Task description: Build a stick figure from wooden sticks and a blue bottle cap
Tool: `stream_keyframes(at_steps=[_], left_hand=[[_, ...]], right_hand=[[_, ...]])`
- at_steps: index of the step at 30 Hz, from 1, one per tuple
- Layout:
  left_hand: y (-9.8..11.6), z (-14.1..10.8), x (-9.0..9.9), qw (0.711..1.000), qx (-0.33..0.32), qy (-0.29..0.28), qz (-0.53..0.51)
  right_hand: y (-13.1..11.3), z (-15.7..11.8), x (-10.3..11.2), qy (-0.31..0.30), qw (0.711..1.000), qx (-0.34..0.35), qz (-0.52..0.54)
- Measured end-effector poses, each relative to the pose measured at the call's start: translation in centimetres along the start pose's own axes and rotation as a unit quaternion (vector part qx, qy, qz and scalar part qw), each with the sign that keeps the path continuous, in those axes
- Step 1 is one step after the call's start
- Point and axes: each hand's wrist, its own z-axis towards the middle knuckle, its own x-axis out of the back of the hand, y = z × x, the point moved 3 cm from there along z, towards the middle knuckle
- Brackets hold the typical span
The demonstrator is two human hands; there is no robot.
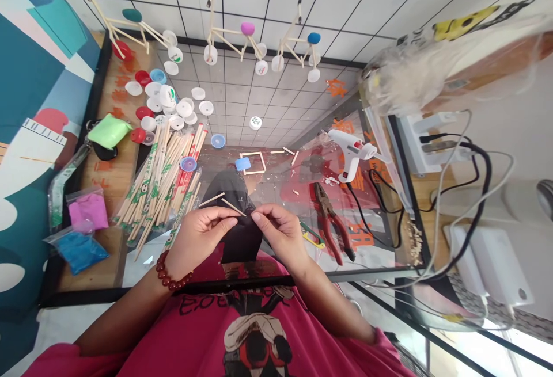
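My left hand (205, 230), a beaded bracelet on its wrist, is closed, thumb against forefinger. A short thin wooden stick (232, 206) slants at those fingertips, its near end pointing toward the other hand. Pinched too is my right hand (280, 230), just right of the stick's end; what lies between its fingers is hidden. Another wooden stick (211, 200) lies just beyond my left knuckles. Farther off on the glass table, a small rectangular stick frame (263, 163) has a blue piece (242, 163) at its left side.
Chopsticks in wrappers (159, 187) and bottle caps (177, 109) spread on the left, near bags of pink clay (88, 210) and blue clay (82, 250). A glue gun (352, 149) and pliers (330, 221) lie right. Several stick models (228, 37) stand at the back.
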Motion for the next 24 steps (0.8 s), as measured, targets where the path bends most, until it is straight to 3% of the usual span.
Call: stream_keyframes(at_steps=[7,11,17,24], left_hand=[[-0.2,0.0,-0.2,0.998,0.021,-0.035,-0.039],[-0.5,0.0,0.1,1.000,0.017,-0.011,0.015],[-0.7,0.0,0.3,1.000,0.012,0.001,0.013],[0.3,-0.1,-1.0,0.999,-0.013,-0.041,-0.033]], right_hand=[[0.3,0.1,-0.2,0.000,1.000,0.025,-0.008],[0.3,0.0,0.0,0.007,1.000,0.015,-0.007],[0.1,0.0,0.0,-0.007,1.000,-0.008,0.008],[-0.5,0.3,-0.6,-0.014,0.998,0.049,-0.029]])
